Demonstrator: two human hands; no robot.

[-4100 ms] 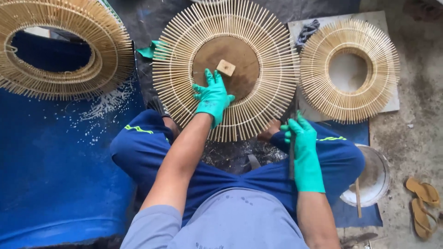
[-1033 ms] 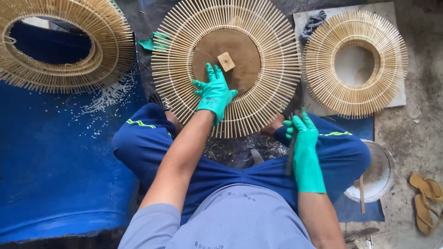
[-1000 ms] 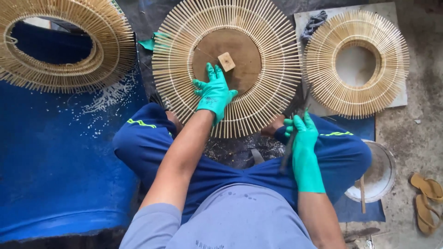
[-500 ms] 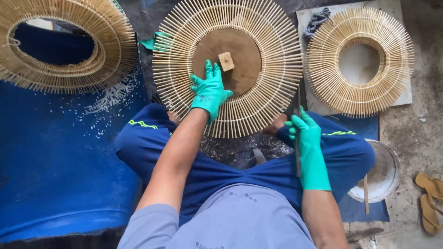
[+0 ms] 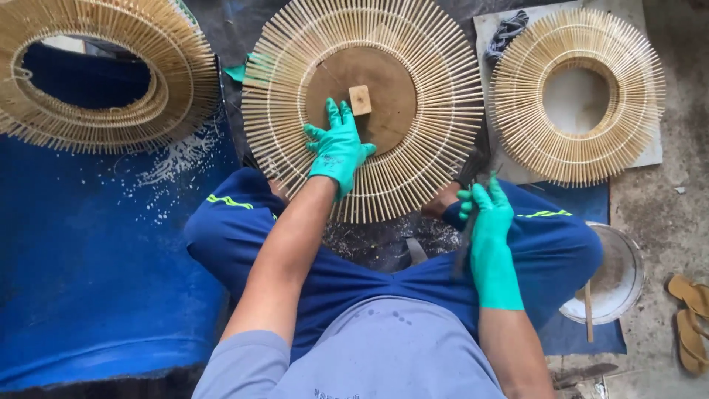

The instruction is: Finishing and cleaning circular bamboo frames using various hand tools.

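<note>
A round frame of radiating bamboo sticks (image 5: pixel 428 81) lies on the ground before my crossed legs. Its brown disc centre (image 5: pixel 388 81) carries a small wooden block (image 5: pixel 360 100). My left hand (image 5: pixel 338 146), in a green glove, rests flat with spread fingers on the disc and the near sticks. My right hand (image 5: pixel 484 218), also gloved, is closed around a thin dark tool (image 5: pixel 465 247) by my right knee, its bristly upper end (image 5: pixel 473 166) near the frame's right rim.
A second stick ring (image 5: pixel 576 96) lies on a white board (image 5: pixel 650 151) at right. Stacked rings (image 5: pixel 96 81) sit upper left on a blue tarp (image 5: pixel 88 281). A white bowl (image 5: pixel 617 277) with a stick and tan sandals (image 5: pixel 690 321) are at right.
My right hand has shifted its dark tool slightly, tipping its upper end toward the frame's rim. My left hand stays pressed on the disc, and the view has drifted a little.
</note>
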